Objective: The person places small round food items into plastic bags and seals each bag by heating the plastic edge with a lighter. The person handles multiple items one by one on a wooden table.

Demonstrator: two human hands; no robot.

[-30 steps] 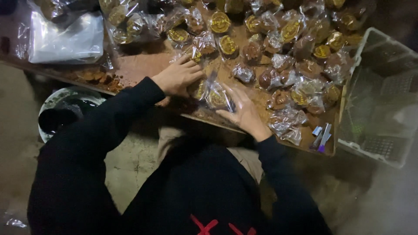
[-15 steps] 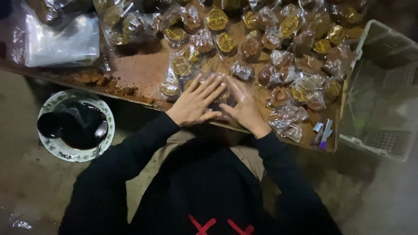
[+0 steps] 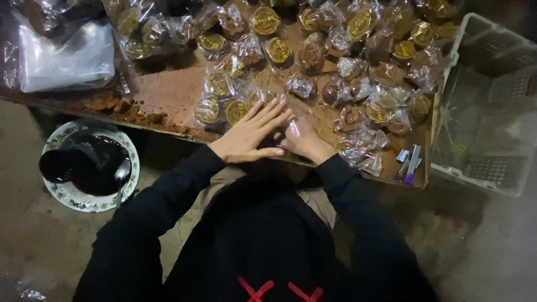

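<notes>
Nearest you, your black sleeves run up to the near edge of the wooden board (image 3: 168, 89). Your left hand (image 3: 249, 134) lies flat, fingers straight and close together, palm down, partly covering your right hand (image 3: 302, 140). The right hand's fingers are bent down onto a clear plastic packet (image 3: 299, 114) at the board's front edge, but the left hand hides them, so you cannot tell how tightly they hold it. Neither hand lifts anything clear of the board.

Just beyond your left fingertips sit several wrapped round cakes with gold labels (image 3: 224, 103), touching one another. Brown crumbs (image 3: 123, 109) are strewn along the front edge to the left. Low on your left, off the board, a patterned bowl (image 3: 70, 193) holds dark paste and a spoon (image 3: 122, 173). At the right front corner lies a small purple-tipped tool (image 3: 411, 165), near more wrapped cakes.

Farther back, the heap of wrapped cakes (image 3: 358, 61) covers most of the board, crowding the space past your hands. A stack of clear bags (image 3: 64, 59) rests at the far left, and a white plastic crate (image 3: 486, 106) stands against the board's right side.
</notes>
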